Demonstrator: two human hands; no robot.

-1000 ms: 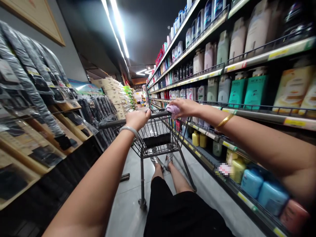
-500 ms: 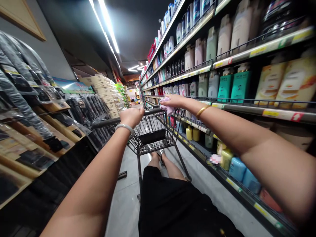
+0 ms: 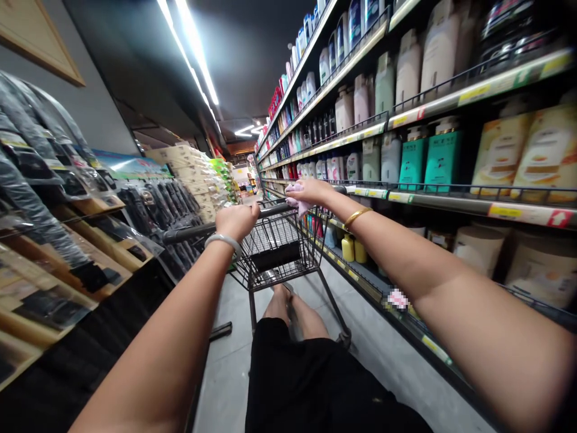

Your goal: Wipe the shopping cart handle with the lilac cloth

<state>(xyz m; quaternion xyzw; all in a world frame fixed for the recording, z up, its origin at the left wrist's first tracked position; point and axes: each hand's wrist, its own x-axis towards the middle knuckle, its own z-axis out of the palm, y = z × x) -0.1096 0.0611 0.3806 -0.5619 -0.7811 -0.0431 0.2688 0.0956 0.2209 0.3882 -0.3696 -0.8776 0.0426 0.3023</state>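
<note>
Lilac cloth (image 3: pixel 303 208), head view: it lies bunched beneath the right hand (image 3: pixel 312 191), against the dark handlebar (image 3: pixel 276 210) of the shopping cart (image 3: pixel 282 240). The step in hand appears to be wiping the bar; a further stroke would call for even pressure along it and a steady opposite grip. The right hand, palm down with fingers curved, holds the cloth; its forearm slants in from the right, beside the bottle shelves (image 3: pixel 518 211). The left hand (image 3: pixel 237 221) is closed around the bar, thumb side inward, its forearm rising from lower left.
</note>
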